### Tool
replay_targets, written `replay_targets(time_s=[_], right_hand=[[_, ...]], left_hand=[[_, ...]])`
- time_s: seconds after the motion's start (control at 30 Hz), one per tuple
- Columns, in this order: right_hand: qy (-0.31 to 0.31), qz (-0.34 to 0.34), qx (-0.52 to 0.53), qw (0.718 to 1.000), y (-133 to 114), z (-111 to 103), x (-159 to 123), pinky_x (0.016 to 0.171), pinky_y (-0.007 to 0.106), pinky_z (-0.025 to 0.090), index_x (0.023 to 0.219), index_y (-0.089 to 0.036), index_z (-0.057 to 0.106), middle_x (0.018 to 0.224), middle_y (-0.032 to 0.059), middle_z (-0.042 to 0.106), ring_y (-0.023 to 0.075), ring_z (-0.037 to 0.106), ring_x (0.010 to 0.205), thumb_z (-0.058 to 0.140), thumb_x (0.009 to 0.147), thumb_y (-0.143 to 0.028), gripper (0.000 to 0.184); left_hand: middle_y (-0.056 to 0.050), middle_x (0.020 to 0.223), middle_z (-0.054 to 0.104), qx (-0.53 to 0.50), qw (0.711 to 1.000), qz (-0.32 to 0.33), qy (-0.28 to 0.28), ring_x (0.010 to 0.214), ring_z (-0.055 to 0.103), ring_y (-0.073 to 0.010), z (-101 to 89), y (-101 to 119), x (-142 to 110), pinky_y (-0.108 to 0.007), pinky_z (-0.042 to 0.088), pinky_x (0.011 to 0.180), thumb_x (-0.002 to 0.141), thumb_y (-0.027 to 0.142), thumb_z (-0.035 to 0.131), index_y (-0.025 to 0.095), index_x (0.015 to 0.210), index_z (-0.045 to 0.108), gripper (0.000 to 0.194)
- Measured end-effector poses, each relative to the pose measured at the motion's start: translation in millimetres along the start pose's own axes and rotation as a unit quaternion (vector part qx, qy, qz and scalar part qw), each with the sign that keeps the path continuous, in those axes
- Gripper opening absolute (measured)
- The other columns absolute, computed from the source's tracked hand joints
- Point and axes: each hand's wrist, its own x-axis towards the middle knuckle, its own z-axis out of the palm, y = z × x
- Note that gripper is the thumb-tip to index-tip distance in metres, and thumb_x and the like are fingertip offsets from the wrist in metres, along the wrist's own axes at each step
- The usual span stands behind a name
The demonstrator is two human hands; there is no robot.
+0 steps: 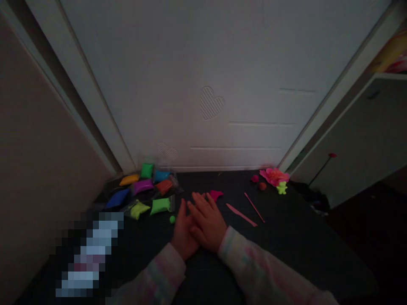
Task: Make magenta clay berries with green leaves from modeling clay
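Note:
My right hand (208, 222) lies palm down across my left hand (183, 235), with its fingers stretched out flat. The left palm is turned up beneath it, fingers also extended. Whatever may be between the palms is hidden. Just left of the hands sits a small green ball (172, 220). A bright pink piece (216, 195), perhaps modelling clay, shows partly behind the right fingertips. To the right lie a pink plastic knife (241, 214) and a thin pink stick tool (254, 207).
Several clay-like packets, including a purple one (143, 186) and a light green one (160, 206), lie at the left. Near the back right are a pink flower (275, 176), a yellow-green bear shape (281, 188) and two small balls, one brown (262, 186). A white panel (203, 63) rises behind the dark table.

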Motion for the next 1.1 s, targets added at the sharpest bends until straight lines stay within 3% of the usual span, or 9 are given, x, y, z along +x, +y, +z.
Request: replay_targets(time_s=[0.13,0.23,0.4,0.5,0.67,0.77,0.93,1.03,1.1], right_hand=[[-0.016,-0.108,0.011,0.994,-21,6,-13,0.104,0.046,0.018,0.129,-0.02,0.035,0.133,0.009,0.043,0.0216,0.028,0.127,0.03,0.082,-0.055,0.059],[0.006,-0.143,0.015,0.99,-41,6,-5,0.104,0.049,0.015,0.131,-0.023,0.032,0.134,0.0075,0.041,0.0223,0.025,0.129,0.032,0.08,-0.058,0.061],[0.032,0.059,0.049,0.997,-35,-3,18,0.102,0.052,0.018,0.132,-0.016,0.031,0.138,0.0145,0.032,0.0255,0.023,0.13,0.024,0.085,-0.048,0.057],[0.023,0.106,0.053,0.993,-24,-2,14,0.102,0.054,0.017,0.131,-0.01,0.031,0.138,0.0193,0.03,0.0277,0.019,0.131,0.021,0.086,-0.046,0.059],[0.089,0.064,0.135,0.985,-28,-9,13,0.102,0.052,0.023,0.137,-0.02,0.016,0.144,0.0105,0.02,0.0268,0.015,0.132,0.015,0.087,-0.049,0.058],[0.181,0.128,0.174,0.959,-33,-33,36,0.099,0.047,0.032,0.138,-0.017,-0.007,0.147,0.0096,0.007,0.0225,0.013,0.133,-0.002,0.088,-0.039,0.055],[0.297,0.128,0.256,0.911,-41,-72,74,0.098,0.041,0.037,0.138,-0.022,-0.005,0.147,0.0024,0.003,0.0167,0.011,0.132,-0.026,0.077,-0.038,0.067],[0.285,0.104,0.228,0.925,-45,-79,79,0.095,0.042,0.04,0.137,-0.026,-0.011,0.147,0.0009,0.006,0.0197,0.012,0.132,0.002,0.087,-0.045,0.055],[0.256,0.084,0.188,0.945,-45,-83,79,0.092,0.044,0.043,0.135,-0.03,-0.015,0.146,0.0008,0.011,0.0242,0.014,0.132,0.029,0.086,-0.047,0.069]], left_hand=[[-0.011,0.127,0.048,-0.02,1.0,-0.009,-0.021,0.123,0.037,-0.0205,-14.6,8,12,-0.039,0.019,0.103,0.077,0.065,0.023,0.024,0.135,0.024,0.071],[-0.012,0.128,0.046,0.017,0.998,-0.063,-0.016,0.126,0.032,-0.0231,-20.8,0,20,-0.042,0.017,0.104,0.078,0.064,0.017,0.02,0.136,0.021,0.073],[0.005,0.135,0.04,0.053,0.997,0.064,0.004,0.131,0.022,-0.0208,-7.5,-14,7,-0.033,0.019,0.105,0.079,0.058,0.029,0.034,0.128,0.037,0.055],[0.0,0.133,0.043,0.032,0.998,0.055,0.01,0.128,0.028,-0.0224,4.2,-5,-4,-0.035,0.022,0.105,0.082,0.055,0.027,0.026,0.128,0.04,0.056],[-0.005,0.134,0.041,0.015,0.989,0.141,0.03,0.127,0.032,-0.0188,34.5,13,-8,-0.036,0.023,0.104,0.084,0.055,0.019,0.025,0.135,0.022,0.059],[0.001,0.136,0.039,0.054,0.979,0.196,-0.026,0.129,0.026,-0.0172,67.2,17,-11,-0.032,0.017,0.107,0.083,0.057,0.019,0.03,0.131,0.033,0.056],[0.007,0.136,0.038,0.133,0.906,0.379,-0.134,0.133,0.014,-0.0174,116.0,26,-22,-0.029,0.006,0.109,0.072,0.068,0.025,0.035,0.124,0.042,0.064],[0.008,0.138,0.034,0.149,0.876,0.436,-0.145,0.134,0.009,-0.0183,123.6,34,-29,-0.029,0.002,0.109,0.071,0.069,0.028,0.034,0.126,0.041,0.066],[0.01,0.139,0.03,0.131,0.911,0.368,-0.132,0.134,0.006,-0.0186,122.0,37,-32,-0.027,0.0,0.109,0.066,0.069,0.04,0.034,0.124,0.043,0.067]])
